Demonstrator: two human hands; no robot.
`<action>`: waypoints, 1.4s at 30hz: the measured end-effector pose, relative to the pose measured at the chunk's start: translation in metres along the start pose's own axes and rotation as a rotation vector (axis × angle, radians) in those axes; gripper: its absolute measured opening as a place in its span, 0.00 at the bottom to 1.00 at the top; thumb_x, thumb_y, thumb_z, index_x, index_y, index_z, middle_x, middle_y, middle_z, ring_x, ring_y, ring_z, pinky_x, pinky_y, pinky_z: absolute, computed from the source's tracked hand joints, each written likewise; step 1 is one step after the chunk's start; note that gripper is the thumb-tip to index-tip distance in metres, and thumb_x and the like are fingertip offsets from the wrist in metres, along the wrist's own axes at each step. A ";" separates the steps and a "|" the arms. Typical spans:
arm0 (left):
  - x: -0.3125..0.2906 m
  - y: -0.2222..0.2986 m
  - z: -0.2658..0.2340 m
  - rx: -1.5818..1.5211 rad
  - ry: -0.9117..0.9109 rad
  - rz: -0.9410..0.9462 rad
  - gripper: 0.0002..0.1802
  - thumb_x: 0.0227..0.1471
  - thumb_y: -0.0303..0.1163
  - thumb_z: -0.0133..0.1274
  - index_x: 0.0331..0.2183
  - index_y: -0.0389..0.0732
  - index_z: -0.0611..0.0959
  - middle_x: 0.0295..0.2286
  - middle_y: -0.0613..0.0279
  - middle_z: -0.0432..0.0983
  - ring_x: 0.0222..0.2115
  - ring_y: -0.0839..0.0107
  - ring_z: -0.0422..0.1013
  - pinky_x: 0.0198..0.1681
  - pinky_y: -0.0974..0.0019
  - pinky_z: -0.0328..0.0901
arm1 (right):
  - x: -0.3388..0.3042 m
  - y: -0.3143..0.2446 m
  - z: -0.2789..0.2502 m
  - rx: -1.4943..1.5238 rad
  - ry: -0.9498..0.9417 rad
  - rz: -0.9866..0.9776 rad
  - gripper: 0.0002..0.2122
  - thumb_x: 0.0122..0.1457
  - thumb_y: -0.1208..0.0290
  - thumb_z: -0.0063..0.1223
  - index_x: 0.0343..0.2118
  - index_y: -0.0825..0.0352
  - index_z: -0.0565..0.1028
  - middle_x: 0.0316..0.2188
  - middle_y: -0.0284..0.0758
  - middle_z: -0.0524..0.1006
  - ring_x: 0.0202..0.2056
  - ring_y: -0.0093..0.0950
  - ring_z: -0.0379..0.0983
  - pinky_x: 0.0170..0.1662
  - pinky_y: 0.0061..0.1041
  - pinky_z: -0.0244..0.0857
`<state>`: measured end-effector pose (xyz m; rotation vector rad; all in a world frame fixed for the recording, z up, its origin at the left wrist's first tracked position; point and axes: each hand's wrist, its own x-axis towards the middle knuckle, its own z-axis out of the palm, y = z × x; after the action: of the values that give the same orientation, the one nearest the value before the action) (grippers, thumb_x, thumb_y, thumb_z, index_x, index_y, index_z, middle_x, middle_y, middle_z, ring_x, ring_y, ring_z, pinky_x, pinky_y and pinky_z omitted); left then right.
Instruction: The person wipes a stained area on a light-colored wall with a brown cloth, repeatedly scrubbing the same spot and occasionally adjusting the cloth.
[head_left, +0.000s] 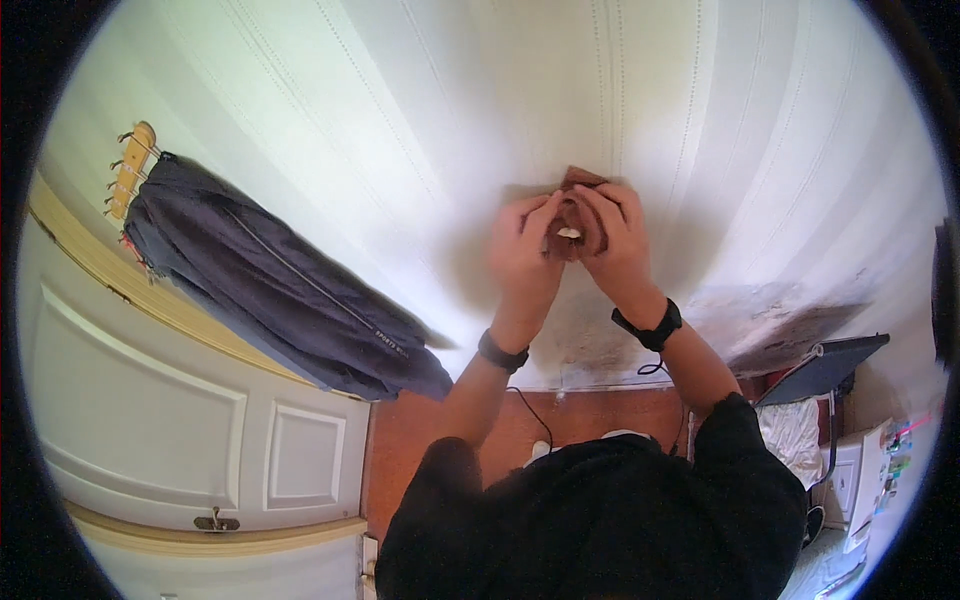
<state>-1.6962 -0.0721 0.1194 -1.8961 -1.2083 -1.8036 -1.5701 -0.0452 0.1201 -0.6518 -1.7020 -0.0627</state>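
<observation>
Both hands are raised in front of the pale wall, close together. Between them is a brown, soft-looking folded piece (583, 178), its kind not clear; one corner sticks up above the fingers. A small white thing (568, 233) shows in the opening at its middle. My left hand (524, 240) grips the left side, fingers curled and partly blurred. The right side is held by my right hand (622, 238), with its fingers bent over the edge. Black bands circle both wrists.
Dark jackets (290, 280) hang from a wooden hook rack (132, 170) on the left, beside a white door (140, 400). The striped wall (480, 110) is in front, stained low down. At right stand a dark folding chair (825, 365) and a white cabinet (850, 480). The floor (420, 440) is reddish.
</observation>
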 end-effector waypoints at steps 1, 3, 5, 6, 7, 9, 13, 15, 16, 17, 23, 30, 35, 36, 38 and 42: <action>-0.002 0.003 0.007 -0.005 0.006 0.001 0.28 0.33 0.13 0.57 0.42 0.42 0.81 0.35 0.59 0.73 0.34 0.64 0.72 0.34 0.66 0.69 | -0.002 0.007 -0.005 -0.022 0.036 -0.021 0.25 0.37 0.82 0.65 0.44 0.65 0.73 0.41 0.38 0.70 0.42 0.36 0.69 0.42 0.29 0.68; -0.008 0.009 0.024 -0.120 -0.072 -0.080 0.27 0.33 0.15 0.58 0.41 0.42 0.81 0.36 0.59 0.73 0.34 0.64 0.72 0.33 0.66 0.69 | -0.006 0.020 -0.016 -0.051 0.070 -0.050 0.27 0.36 0.82 0.66 0.45 0.65 0.73 0.42 0.38 0.70 0.42 0.36 0.69 0.42 0.29 0.67; -0.009 0.022 0.035 -0.047 -0.090 0.011 0.26 0.33 0.16 0.58 0.41 0.42 0.81 0.36 0.59 0.73 0.34 0.64 0.72 0.33 0.66 0.69 | -0.013 0.033 -0.031 -0.218 0.081 -0.153 0.28 0.35 0.82 0.67 0.45 0.67 0.73 0.42 0.37 0.70 0.42 0.34 0.69 0.42 0.27 0.68; -0.010 0.027 0.040 0.041 -0.110 0.101 0.25 0.34 0.17 0.58 0.41 0.42 0.81 0.36 0.60 0.73 0.33 0.63 0.72 0.32 0.66 0.69 | -0.019 0.037 -0.038 -0.216 0.049 -0.132 0.27 0.36 0.82 0.67 0.45 0.69 0.72 0.41 0.38 0.70 0.41 0.34 0.69 0.41 0.25 0.68; -0.015 0.029 0.046 0.031 -0.109 0.100 0.25 0.34 0.17 0.58 0.41 0.42 0.81 0.36 0.60 0.73 0.33 0.63 0.72 0.32 0.66 0.69 | -0.027 0.042 -0.044 -0.226 0.047 -0.133 0.27 0.36 0.82 0.67 0.45 0.69 0.72 0.41 0.38 0.70 0.41 0.34 0.69 0.41 0.25 0.68; -0.024 0.028 0.056 0.005 -0.151 0.162 0.25 0.35 0.19 0.57 0.41 0.42 0.81 0.35 0.60 0.73 0.33 0.64 0.72 0.32 0.65 0.69 | -0.045 0.053 -0.047 -0.155 0.095 -0.024 0.25 0.39 0.83 0.66 0.45 0.69 0.71 0.41 0.39 0.69 0.42 0.35 0.69 0.40 0.25 0.69; -0.044 0.024 0.061 0.005 -0.214 0.162 0.25 0.36 0.19 0.56 0.42 0.42 0.81 0.34 0.60 0.73 0.32 0.64 0.72 0.31 0.65 0.69 | -0.077 0.062 -0.042 -0.071 0.114 0.109 0.29 0.34 0.80 0.67 0.45 0.66 0.72 0.41 0.40 0.69 0.41 0.38 0.69 0.42 0.32 0.67; -0.057 0.016 0.064 0.007 -0.255 0.132 0.26 0.35 0.18 0.55 0.42 0.42 0.81 0.34 0.60 0.73 0.32 0.63 0.72 0.30 0.65 0.69 | -0.096 0.072 -0.033 0.011 0.135 0.139 0.28 0.34 0.79 0.67 0.45 0.66 0.72 0.40 0.40 0.69 0.41 0.38 0.69 0.40 0.32 0.68; -0.068 0.011 0.063 0.014 -0.254 0.127 0.26 0.35 0.18 0.55 0.42 0.42 0.81 0.34 0.60 0.73 0.32 0.63 0.72 0.30 0.65 0.69 | -0.103 0.070 -0.030 -0.017 0.102 0.155 0.28 0.35 0.78 0.67 0.45 0.66 0.72 0.40 0.40 0.69 0.40 0.38 0.69 0.40 0.32 0.68; -0.076 0.003 0.064 -0.010 -0.255 0.098 0.26 0.34 0.18 0.55 0.42 0.42 0.81 0.34 0.60 0.73 0.32 0.63 0.72 0.30 0.65 0.69 | -0.107 0.070 -0.027 -0.047 0.072 0.165 0.28 0.35 0.77 0.68 0.45 0.66 0.72 0.39 0.40 0.69 0.39 0.38 0.70 0.39 0.31 0.68; -0.101 -0.016 0.042 0.021 -0.326 -0.076 0.28 0.33 0.17 0.55 0.43 0.40 0.80 0.35 0.59 0.73 0.32 0.62 0.72 0.29 0.64 0.69 | -0.096 0.037 -0.010 -0.069 -0.006 0.100 0.19 0.44 0.80 0.62 0.42 0.67 0.74 0.38 0.39 0.72 0.39 0.39 0.70 0.39 0.33 0.68; -0.068 -0.012 0.014 0.031 -0.179 -0.087 0.30 0.35 0.11 0.54 0.45 0.39 0.78 0.37 0.57 0.72 0.31 0.63 0.73 0.30 0.64 0.70 | -0.058 0.015 0.003 -0.104 -0.052 0.079 0.13 0.49 0.79 0.58 0.40 0.66 0.74 0.35 0.40 0.71 0.36 0.39 0.70 0.36 0.33 0.67; 0.007 -0.003 -0.006 -0.069 0.015 -0.035 0.29 0.36 0.11 0.52 0.45 0.40 0.78 0.38 0.57 0.72 0.31 0.63 0.72 0.31 0.64 0.69 | 0.021 -0.006 0.008 -0.060 0.077 -0.076 0.14 0.48 0.83 0.56 0.40 0.66 0.75 0.33 0.38 0.71 0.34 0.37 0.69 0.35 0.32 0.66; 0.022 0.003 -0.011 -0.063 0.008 -0.048 0.29 0.36 0.11 0.52 0.45 0.40 0.78 0.38 0.57 0.72 0.31 0.63 0.72 0.31 0.64 0.69 | 0.035 -0.010 0.006 -0.083 0.067 -0.065 0.15 0.46 0.83 0.56 0.40 0.66 0.75 0.33 0.38 0.71 0.35 0.36 0.69 0.36 0.32 0.66; 0.047 0.012 -0.017 0.035 0.017 -0.009 0.30 0.36 0.12 0.52 0.45 0.43 0.79 0.37 0.58 0.72 0.33 0.61 0.71 0.33 0.63 0.68 | 0.055 -0.018 0.001 -0.106 0.048 -0.045 0.17 0.44 0.83 0.57 0.40 0.65 0.75 0.34 0.37 0.71 0.36 0.36 0.70 0.37 0.31 0.67; 0.046 0.008 -0.015 0.043 0.043 0.017 0.25 0.36 0.11 0.54 0.41 0.39 0.80 0.34 0.58 0.71 0.32 0.67 0.73 0.31 0.72 0.72 | 0.056 -0.025 -0.003 -0.050 0.076 -0.008 0.18 0.42 0.82 0.59 0.40 0.63 0.76 0.34 0.37 0.71 0.36 0.36 0.70 0.37 0.29 0.68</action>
<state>-1.7061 -0.0697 0.1676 -1.8298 -1.2028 -1.7861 -1.5832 -0.0455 0.1803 -0.6722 -1.6339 -0.1343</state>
